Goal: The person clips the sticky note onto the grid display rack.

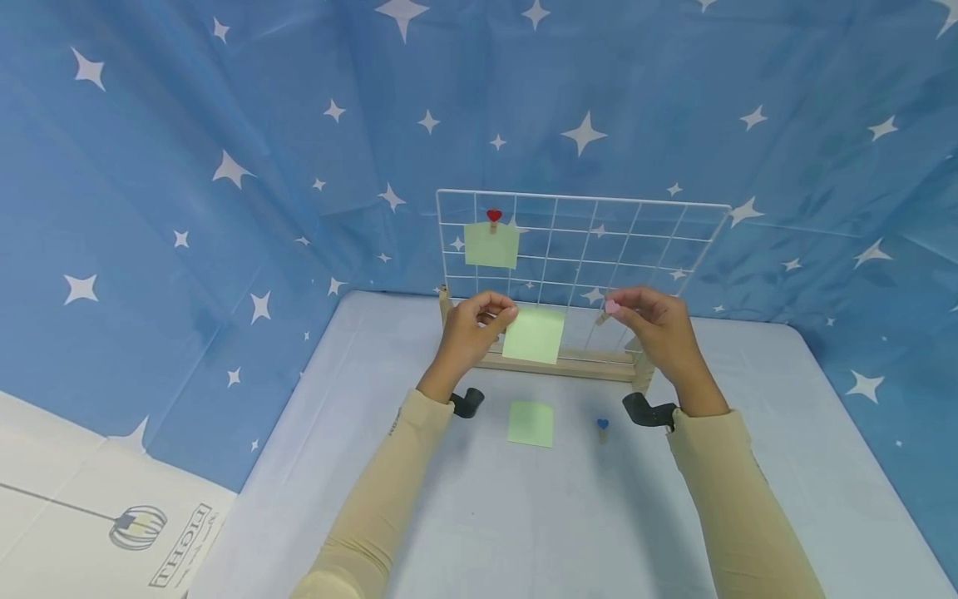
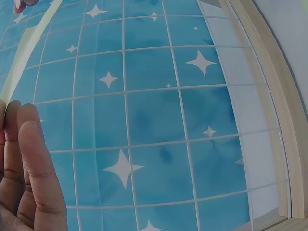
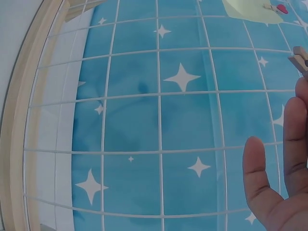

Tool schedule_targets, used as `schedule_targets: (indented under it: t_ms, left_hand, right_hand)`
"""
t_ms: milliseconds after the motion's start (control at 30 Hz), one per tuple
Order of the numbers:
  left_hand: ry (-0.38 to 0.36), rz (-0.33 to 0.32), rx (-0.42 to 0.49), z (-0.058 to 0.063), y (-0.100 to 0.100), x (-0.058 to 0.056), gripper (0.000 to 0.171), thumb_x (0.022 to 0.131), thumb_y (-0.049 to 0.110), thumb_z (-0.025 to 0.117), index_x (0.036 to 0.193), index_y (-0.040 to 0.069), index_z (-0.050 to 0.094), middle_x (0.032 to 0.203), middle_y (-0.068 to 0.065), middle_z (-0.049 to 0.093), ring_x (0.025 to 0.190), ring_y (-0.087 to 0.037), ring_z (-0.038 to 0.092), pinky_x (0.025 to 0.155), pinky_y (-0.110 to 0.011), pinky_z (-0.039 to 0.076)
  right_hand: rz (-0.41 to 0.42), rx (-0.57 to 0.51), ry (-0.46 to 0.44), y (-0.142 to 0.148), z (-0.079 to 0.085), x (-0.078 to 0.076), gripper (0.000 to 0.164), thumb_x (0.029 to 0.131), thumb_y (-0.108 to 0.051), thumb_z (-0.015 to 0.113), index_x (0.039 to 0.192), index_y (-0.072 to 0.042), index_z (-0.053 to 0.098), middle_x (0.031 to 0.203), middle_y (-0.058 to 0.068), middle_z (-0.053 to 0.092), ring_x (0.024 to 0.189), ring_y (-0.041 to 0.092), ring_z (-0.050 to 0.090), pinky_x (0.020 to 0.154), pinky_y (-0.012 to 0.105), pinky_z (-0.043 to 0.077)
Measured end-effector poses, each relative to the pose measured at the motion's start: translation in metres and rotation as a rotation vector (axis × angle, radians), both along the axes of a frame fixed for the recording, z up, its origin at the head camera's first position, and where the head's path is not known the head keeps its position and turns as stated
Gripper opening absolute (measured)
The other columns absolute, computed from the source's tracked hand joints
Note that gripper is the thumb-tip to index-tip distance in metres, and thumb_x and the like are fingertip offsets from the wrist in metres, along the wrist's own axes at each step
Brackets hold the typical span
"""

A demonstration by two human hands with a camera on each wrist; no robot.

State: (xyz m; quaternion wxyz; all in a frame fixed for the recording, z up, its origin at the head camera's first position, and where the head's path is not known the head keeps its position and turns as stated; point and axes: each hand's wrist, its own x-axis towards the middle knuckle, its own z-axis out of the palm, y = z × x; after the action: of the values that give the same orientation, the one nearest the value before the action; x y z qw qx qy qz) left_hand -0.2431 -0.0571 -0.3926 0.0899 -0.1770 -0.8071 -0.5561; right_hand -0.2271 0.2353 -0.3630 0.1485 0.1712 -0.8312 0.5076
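My left hand (image 1: 479, 326) pinches the upper left corner of a pale green sticky note (image 1: 535, 335), which hangs in front of the lower part of a white wire grid (image 1: 591, 230). In the left wrist view the note (image 2: 24, 53) shows almost edge-on, beside the fingertips. To its right, my right hand (image 1: 660, 326) pinches a small wooden clothespin (image 1: 603, 318) with a pink heart (image 1: 612, 307). Part of that clothespin (image 3: 299, 60) enters the right wrist view at the edge. Higher on the grid, a red-heart clothespin (image 1: 494, 220) clips another green note (image 1: 491, 245).
A wooden base (image 1: 584, 368) carries the grid. On the white table (image 1: 554, 532) lie a third green note (image 1: 530, 423) and a blue-heart clothespin (image 1: 602, 429). A starry blue cloth (image 1: 299, 166) hangs behind, and a printed white box (image 1: 97, 516) stands at the left.
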Motion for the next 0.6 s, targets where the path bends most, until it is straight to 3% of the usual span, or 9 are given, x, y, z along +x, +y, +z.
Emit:
schedule_targets:
  t_ms: [133, 433, 600]
  left_hand:
    - [0.004, -0.002, 0.002, -0.0010, 0.0002, 0.0001, 0.018, 0.108, 0.020, 0.071, 0.115, 0.006, 0.077, 0.103, -0.009, 0.076, 0.090, -0.023, 0.068, 0.086, -0.034, 0.058]
    - [0.001, -0.006, 0.009, -0.0006, 0.0012, 0.0007, 0.018, 0.108, 0.021, 0.072, 0.116, 0.006, 0.077, 0.104, -0.008, 0.075, 0.091, -0.021, 0.068, 0.085, -0.032, 0.057]
    - [-0.008, -0.013, 0.019, 0.0033, 0.0019, 0.0005, 0.019, 0.108, 0.021, 0.071, 0.116, 0.005, 0.077, 0.105, -0.008, 0.075, 0.090, -0.021, 0.067, 0.084, -0.032, 0.058]
  right_hand:
    - [0.000, -0.011, 0.019, 0.0003, -0.0010, 0.0002, 0.014, 0.103, -0.001, 0.073, 0.112, 0.009, 0.074, 0.110, 0.011, 0.079, 0.107, -0.003, 0.063, 0.095, 0.011, 0.049]
    - [0.000, 0.003, 0.004, -0.0003, 0.0010, 0.0025, 0.017, 0.104, -0.003, 0.072, 0.116, 0.009, 0.074, 0.114, 0.014, 0.078, 0.109, -0.004, 0.063, 0.096, 0.010, 0.048]
    - [0.035, -0.001, -0.035, 0.0011, 0.0017, 0.0018, 0.024, 0.107, -0.007, 0.070, 0.125, 0.008, 0.074, 0.117, -0.003, 0.077, 0.111, 0.000, 0.063, 0.096, 0.011, 0.049]
